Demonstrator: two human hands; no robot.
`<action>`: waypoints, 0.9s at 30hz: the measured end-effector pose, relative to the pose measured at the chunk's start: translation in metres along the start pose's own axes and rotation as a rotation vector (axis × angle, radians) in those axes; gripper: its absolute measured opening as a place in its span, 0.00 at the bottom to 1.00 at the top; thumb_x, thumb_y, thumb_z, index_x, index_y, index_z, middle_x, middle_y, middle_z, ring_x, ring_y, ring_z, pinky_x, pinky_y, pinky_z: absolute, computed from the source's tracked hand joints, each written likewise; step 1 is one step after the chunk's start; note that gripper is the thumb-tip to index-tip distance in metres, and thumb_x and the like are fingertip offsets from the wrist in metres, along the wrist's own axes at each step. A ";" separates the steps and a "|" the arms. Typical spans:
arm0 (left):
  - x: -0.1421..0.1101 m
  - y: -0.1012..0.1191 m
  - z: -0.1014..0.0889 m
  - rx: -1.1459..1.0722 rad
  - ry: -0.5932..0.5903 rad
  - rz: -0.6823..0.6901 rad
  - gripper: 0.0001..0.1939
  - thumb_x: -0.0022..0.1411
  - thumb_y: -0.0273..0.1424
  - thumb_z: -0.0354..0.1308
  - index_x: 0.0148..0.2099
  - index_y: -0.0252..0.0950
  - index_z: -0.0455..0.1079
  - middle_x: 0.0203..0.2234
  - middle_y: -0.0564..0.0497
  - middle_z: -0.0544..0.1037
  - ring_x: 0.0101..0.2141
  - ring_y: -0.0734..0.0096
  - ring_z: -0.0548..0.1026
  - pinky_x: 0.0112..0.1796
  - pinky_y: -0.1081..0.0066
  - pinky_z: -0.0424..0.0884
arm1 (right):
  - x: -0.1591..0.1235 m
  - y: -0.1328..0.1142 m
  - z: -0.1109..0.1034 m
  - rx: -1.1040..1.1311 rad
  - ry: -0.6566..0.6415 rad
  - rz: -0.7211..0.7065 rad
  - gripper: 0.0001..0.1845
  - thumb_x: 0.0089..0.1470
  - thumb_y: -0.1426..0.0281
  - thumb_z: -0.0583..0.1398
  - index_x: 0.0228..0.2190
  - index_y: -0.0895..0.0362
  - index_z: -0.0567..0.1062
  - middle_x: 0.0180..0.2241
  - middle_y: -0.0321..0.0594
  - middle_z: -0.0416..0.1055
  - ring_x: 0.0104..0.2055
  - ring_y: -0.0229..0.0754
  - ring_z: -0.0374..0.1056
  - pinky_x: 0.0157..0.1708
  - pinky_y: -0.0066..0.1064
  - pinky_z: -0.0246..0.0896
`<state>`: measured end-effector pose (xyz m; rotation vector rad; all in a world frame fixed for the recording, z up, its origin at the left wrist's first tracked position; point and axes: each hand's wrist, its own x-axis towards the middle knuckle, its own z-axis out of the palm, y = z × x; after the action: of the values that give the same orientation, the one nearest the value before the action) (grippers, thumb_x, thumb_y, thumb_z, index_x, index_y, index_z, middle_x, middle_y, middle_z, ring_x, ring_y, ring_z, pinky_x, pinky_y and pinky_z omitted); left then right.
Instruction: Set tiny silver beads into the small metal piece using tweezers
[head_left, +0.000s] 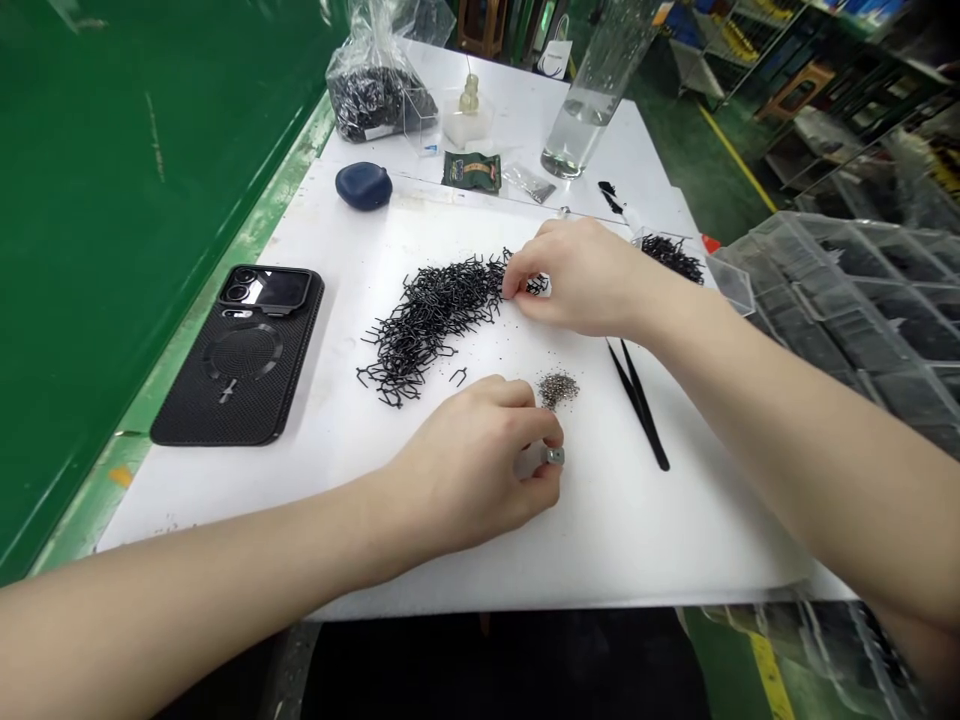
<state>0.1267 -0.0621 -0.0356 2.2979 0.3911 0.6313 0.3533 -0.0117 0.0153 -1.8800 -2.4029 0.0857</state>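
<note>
My left hand [487, 460] is closed, its thumb and forefinger gripping a small grey metal block [555, 456] whose end shows between them. Just beyond these fingers lies a little pile of tiny metallic bits [558, 388]. My right hand [581, 278] reaches to the right end of a long heap of small black forked pieces [442, 315], thumb and forefinger pinched together. Whatever is between those fingertips is too small or hidden to make out. One loose forked piece [458, 377] lies apart from the heap. Black tweezers [637, 405] rest below my right forearm.
A black phone [238, 370] lies at the left. Farther back are a dark blue rounded object [364, 186], a green packet [472, 171], a bag of black pieces [375, 100] and a tall clear water container [576, 130]. Clear compartment boxes [862, 290] stand at the right.
</note>
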 end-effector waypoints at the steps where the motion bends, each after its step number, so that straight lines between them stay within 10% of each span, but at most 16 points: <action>1: 0.000 0.000 0.000 0.000 -0.002 -0.003 0.06 0.64 0.21 0.68 0.41 0.34 0.86 0.32 0.50 0.80 0.33 0.65 0.77 0.36 0.67 0.76 | 0.001 0.000 -0.002 0.005 -0.012 0.002 0.12 0.56 0.78 0.65 0.36 0.53 0.89 0.38 0.42 0.86 0.46 0.55 0.79 0.46 0.44 0.69; 11: 0.000 -0.001 0.000 -0.034 0.014 -0.029 0.07 0.63 0.21 0.69 0.40 0.36 0.85 0.32 0.50 0.81 0.33 0.65 0.79 0.38 0.66 0.78 | 0.010 -0.008 -0.010 0.127 -0.076 0.090 0.11 0.49 0.80 0.68 0.24 0.52 0.81 0.27 0.39 0.81 0.36 0.50 0.77 0.36 0.40 0.67; 17: 0.000 -0.005 0.005 -0.126 0.094 -0.025 0.07 0.59 0.22 0.68 0.38 0.38 0.82 0.32 0.53 0.83 0.30 0.68 0.78 0.38 0.67 0.77 | 0.003 -0.009 -0.010 0.209 -0.034 0.158 0.11 0.53 0.80 0.68 0.36 0.55 0.86 0.35 0.41 0.86 0.39 0.50 0.81 0.40 0.39 0.73; 27: 0.004 0.015 -0.015 -0.321 0.133 -0.246 0.07 0.57 0.23 0.65 0.38 0.39 0.79 0.30 0.57 0.83 0.29 0.73 0.77 0.33 0.72 0.76 | -0.101 -0.021 -0.005 0.802 0.532 0.224 0.11 0.58 0.72 0.77 0.37 0.41 0.92 0.35 0.30 0.88 0.35 0.42 0.83 0.33 0.32 0.78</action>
<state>0.1233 -0.0623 -0.0147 1.8742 0.5807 0.6709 0.3574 -0.1148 0.0192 -1.5071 -1.4774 0.4287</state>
